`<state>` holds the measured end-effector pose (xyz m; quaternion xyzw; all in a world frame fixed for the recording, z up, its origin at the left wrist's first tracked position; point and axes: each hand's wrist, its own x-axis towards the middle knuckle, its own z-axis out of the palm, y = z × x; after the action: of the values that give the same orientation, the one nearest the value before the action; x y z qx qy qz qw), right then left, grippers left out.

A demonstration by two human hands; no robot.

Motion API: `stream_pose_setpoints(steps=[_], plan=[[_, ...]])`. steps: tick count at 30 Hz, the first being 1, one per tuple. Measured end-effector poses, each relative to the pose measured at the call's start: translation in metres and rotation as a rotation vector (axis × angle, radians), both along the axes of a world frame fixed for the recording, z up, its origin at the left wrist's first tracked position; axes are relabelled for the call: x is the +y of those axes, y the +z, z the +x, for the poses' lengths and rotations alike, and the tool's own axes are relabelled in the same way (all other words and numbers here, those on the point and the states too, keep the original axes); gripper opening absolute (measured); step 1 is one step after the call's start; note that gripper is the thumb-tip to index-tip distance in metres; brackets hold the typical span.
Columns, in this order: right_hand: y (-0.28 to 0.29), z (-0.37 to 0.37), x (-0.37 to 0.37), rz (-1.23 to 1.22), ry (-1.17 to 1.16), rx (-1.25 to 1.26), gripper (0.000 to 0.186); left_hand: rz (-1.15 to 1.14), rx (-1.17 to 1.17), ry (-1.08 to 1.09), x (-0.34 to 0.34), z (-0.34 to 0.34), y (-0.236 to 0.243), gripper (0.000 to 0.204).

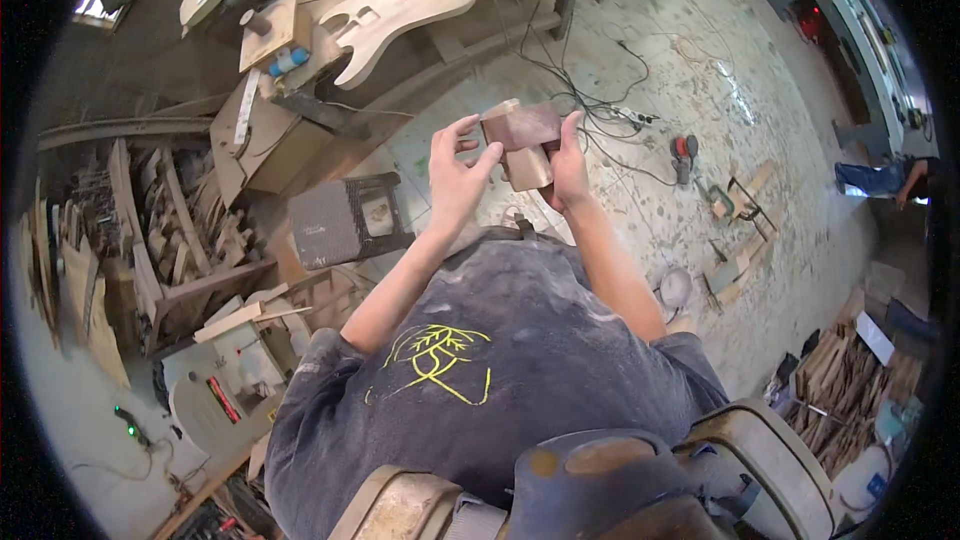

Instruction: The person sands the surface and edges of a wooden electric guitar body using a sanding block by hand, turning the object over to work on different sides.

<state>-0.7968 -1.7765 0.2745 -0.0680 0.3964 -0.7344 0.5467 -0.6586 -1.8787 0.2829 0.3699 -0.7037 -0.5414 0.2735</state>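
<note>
In front of my chest, my right hand [570, 168] is closed on a small block with a reddish-brown, sandpaper-like sheet [533, 126] across its top. A tan, smooth-looking face [528, 170] shows below the sheet. The right thumb points up along the block's right side, while the other fingers are mostly hidden behind it. At the block's left edge is my left hand [458, 168], its fingers curved and apart. Its thumb tip meets the edge of the block, and no firm grip shows there.
A workbench carries a pale guitar body [425, 0] and a blue bottle [289, 61]. A dark crate-like stool [345, 222] stands at left, near wood offcuts [170, 230]. Black cables [600, 110], an orange-and-black sander [683, 152] and a green clamp [725, 202] lie on the dusty floor.
</note>
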Motion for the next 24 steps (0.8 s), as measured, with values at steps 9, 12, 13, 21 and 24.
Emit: stream_pose_setpoints(steps=[9, 12, 13, 21, 24], plan=[[-0.041, -0.008, -0.003, 0.034, 0.021, 0.142, 0.090, 0.333, 0.192, 0.023, 0.002, -0.022, 0.000, 0.054], [-0.021, 0.004, -0.016, -0.001, -0.048, 0.366, 0.089, 0.428, 0.277, 0.002, 0.001, -0.028, 0.001, 0.065], [-0.022, 0.006, -0.021, -0.052, -0.069, 0.525, 0.092, 0.421, 0.294, 0.017, -0.004, -0.027, -0.005, 0.065], [0.005, 0.010, -0.058, 0.298, 0.295, 1.663, 0.072, 0.673, 0.565, 0.026, -0.050, -0.022, -0.027, 0.051], [-0.003, 0.011, -0.076, 0.239, 0.241, 1.579, 0.080, 0.671, 0.516, 0.056, -0.071, -0.026, -0.010, 0.055]])
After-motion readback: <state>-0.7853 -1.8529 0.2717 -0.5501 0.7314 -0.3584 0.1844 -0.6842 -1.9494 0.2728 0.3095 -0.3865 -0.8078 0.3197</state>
